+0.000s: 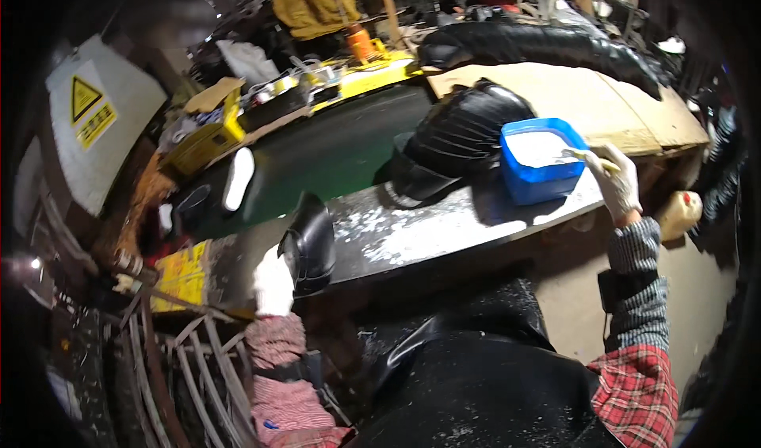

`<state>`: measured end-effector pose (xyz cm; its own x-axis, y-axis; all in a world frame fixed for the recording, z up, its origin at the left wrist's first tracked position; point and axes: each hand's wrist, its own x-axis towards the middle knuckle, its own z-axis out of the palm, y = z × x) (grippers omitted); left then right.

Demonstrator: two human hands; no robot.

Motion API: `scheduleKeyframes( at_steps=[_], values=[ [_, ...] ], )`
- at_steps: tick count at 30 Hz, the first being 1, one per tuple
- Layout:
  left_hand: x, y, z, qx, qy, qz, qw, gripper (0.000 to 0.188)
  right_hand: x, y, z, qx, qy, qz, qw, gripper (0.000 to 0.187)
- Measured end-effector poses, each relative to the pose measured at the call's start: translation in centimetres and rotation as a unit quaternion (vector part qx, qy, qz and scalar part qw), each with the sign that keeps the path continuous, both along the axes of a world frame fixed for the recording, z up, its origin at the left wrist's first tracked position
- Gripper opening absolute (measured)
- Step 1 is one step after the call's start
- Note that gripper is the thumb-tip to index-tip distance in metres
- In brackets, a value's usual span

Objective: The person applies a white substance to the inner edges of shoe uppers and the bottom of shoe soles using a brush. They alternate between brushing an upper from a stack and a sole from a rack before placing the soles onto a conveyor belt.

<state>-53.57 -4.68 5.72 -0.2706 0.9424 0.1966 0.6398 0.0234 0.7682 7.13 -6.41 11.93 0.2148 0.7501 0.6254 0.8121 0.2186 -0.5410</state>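
My left hand [274, 284], in a white glove, grips a black shoe upper [311, 242] at the near edge of the worktable; its fingers are partly hidden behind the upper. A brush [588, 159] is in my gloved right hand [616, 180], its tip at the white, glue-like liquid [539, 147] in a blue plastic tub [543, 190]. Left of the tub and close to it lies a stack of nested black shoe uppers [460, 139].
White splashes mark the metal tabletop [412, 238]. Beyond it runs a dark green belt [317, 151] carrying a white sole [238, 178]. A yellow box [202, 147] stands far left, a long black bundle [539, 47] lies at the back, and a metal rack [198, 361] is near left.
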Motion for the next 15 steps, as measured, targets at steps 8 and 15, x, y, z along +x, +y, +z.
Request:
scheduleKeyframes(
  at_steps=[8,15],
  values=[
    [8.8,-8.2,-8.5,0.090,-0.237,-0.070,0.965,0.049,-15.7,-1.0,1.4,-0.013,0.177,0.260,0.949,0.023],
    [10.1,-8.7,-7.9,0.203,0.100,-0.105,0.968,0.017,-25.8,3.8,0.3,-0.051,0.159,0.524,0.835,0.027]
  ],
)
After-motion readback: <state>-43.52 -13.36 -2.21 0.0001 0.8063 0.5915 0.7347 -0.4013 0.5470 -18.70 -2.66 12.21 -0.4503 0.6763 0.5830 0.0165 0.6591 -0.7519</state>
